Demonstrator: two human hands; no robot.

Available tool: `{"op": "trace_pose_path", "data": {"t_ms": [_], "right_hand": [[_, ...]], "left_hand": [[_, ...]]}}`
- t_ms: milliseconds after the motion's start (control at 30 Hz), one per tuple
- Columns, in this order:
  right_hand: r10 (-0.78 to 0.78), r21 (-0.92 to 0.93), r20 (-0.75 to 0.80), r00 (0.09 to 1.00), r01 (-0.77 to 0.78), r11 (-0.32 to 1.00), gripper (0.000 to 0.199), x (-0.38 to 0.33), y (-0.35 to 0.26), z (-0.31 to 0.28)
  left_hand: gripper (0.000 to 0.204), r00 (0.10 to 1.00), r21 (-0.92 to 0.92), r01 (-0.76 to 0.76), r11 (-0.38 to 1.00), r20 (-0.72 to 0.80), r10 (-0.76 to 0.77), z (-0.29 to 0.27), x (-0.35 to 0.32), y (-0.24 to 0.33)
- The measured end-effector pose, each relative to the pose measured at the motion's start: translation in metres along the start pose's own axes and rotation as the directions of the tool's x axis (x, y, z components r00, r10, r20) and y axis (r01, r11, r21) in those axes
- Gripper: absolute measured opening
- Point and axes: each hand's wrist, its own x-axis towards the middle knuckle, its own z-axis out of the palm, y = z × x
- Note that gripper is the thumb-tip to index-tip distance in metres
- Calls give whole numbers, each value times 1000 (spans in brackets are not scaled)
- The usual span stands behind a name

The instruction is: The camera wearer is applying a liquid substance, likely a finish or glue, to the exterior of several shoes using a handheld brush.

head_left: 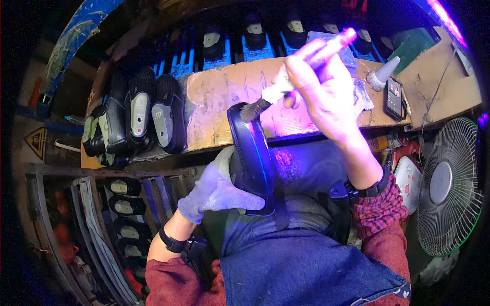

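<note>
Nearest the camera, a blue denim apron [306,265] covers the person's lap, with red plaid sleeves at either side. Just above the apron, the left hand [217,191], in a pale glove, is closed around the lower end of a dark shoe sole [250,153]; the gloved thumb lies across the sole's near face and the other fingers wrap behind it, out of sight. The sole stands on edge, tilted slightly, rising from the lap toward the edge of the workbench [224,107]. At the sole's upper end, the bristles of a brush [286,86] touch its rim. The bare right hand [321,97] is curled tight on the brush handle, fingers folded over it and the thumb beneath, so the sole's top sits just left of and below those fingers while the handle's far tip pokes out beyond the knuckles, lit purple. Left of the sole, a row of black shoe soles [140,115] with grey insets lies on the bench edge, and more of them sit on a rack [122,204] below. Right of the sole, past the right wrist, stands a white wire fan [449,186]. Beyond the sole, on the bench top, lie a dark phone [393,97] and a white nozzle bottle [383,74], and farther back a line of dark soles on blue holders [255,43].
</note>
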Motion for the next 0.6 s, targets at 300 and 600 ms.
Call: {"op": "trace_pose_path", "data": {"t_ms": [300,600], "right_hand": [[-52,-60,73,996,57,997,13,-37,19,-13],[227,-29,57,972,-226,974,11,-58,25,-38]], "left_hand": [[82,996,-304,78,949,68,-60,-13,17,-22],[42,982,-753,99,650,-32,-186,-16,38,-52]]}}
